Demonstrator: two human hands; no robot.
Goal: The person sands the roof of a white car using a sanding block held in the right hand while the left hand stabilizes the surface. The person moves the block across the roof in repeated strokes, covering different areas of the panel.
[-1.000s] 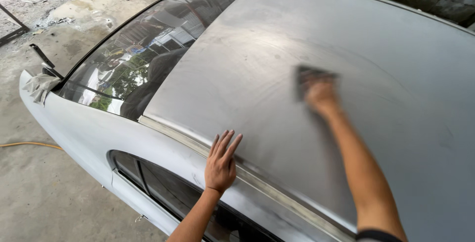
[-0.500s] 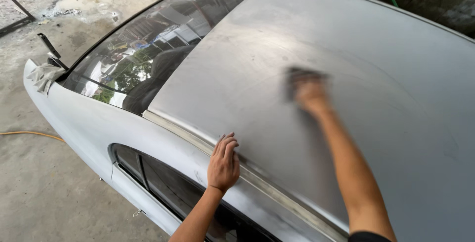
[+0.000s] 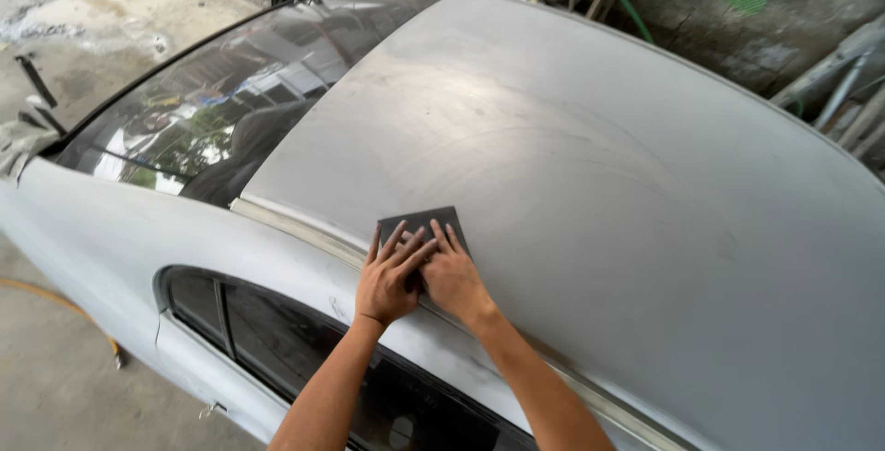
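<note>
A dark grey sheet of sandpaper (image 3: 419,222) lies flat on the dull grey car roof (image 3: 590,165), close to the roof's near edge above the side window. My left hand (image 3: 389,278) and my right hand (image 3: 451,276) press on it side by side, fingers spread and overlapping, palms covering its near part. Both forearms reach up from the bottom of the view.
The windscreen (image 3: 203,119) slopes away at left, with a side window (image 3: 267,331) below my arms. A yellow hose (image 3: 55,302) lies on the concrete floor at left. Poles and clutter (image 3: 830,82) stand behind the car at right.
My right hand has drawn the sandpaper back from the middle of the roof to its near edge. My left hand has shifted right and now rests on the sandpaper too.
</note>
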